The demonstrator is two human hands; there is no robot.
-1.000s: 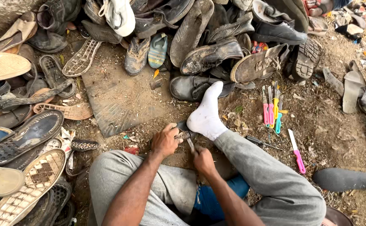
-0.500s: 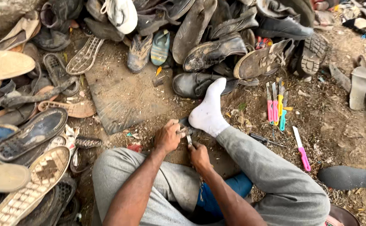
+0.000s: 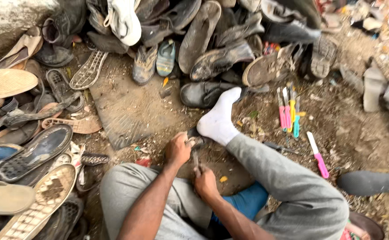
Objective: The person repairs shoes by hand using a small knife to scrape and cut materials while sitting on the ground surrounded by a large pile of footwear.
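Around the hands, worn shoes, knives

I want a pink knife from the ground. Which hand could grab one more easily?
Probably the right hand: the pink-handled knives lie on the dirt on that side, past the grey-trousered leg. The left hand sits farther away, gripping a small dark piece.

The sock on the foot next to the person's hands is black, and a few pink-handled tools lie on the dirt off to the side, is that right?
Not quite. The head view shows the sock is white, not black. It does sit next to the left hand and right hand, and pink-handled tools do lie on the dirt to the side.
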